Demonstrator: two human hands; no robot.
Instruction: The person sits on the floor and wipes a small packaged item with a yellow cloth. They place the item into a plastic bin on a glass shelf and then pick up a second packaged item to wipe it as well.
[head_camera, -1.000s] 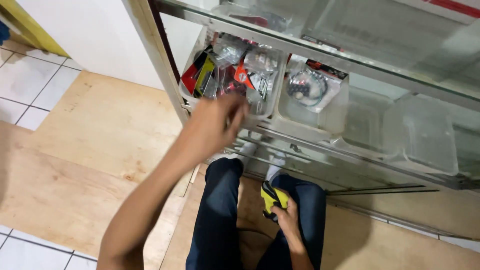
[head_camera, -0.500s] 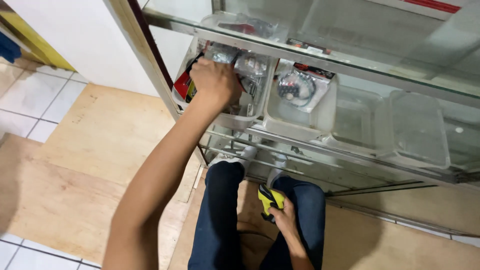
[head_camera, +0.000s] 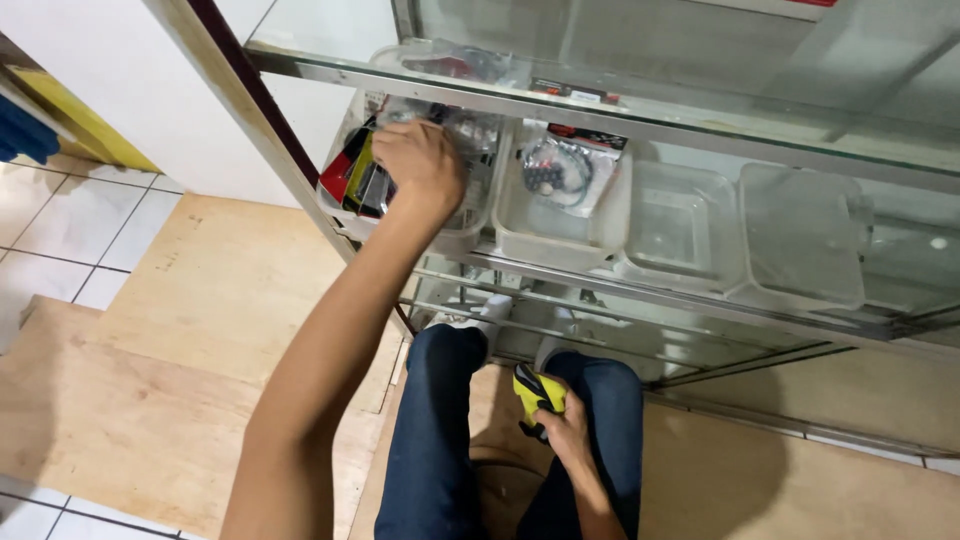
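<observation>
My left hand (head_camera: 420, 165) reaches into the leftmost clear plastic bin (head_camera: 470, 235) on a shelf of a glass cabinet. Its fingers curl down among several red, yellow and black packets (head_camera: 350, 180) standing in that bin; whether they grip one is hidden. My right hand (head_camera: 568, 435) rests low between my knees, closed around a small yellow and black object (head_camera: 535, 392). My legs in dark blue jeans (head_camera: 435, 430) stretch under the cabinet.
The second bin (head_camera: 520, 235) holds a clear packet with a dark round part (head_camera: 565, 170). Two further clear bins (head_camera: 685, 230) (head_camera: 800, 235) stand to the right. A glass shelf (head_camera: 620, 105) lies above, a metal frame post (head_camera: 250, 110) at left. Wooden boards (head_camera: 190, 330) cover the tiled floor.
My left hand has risen from in front of the bin and gone into it, settling among the packets. My right hand has stayed on the yellow object between my knees.
</observation>
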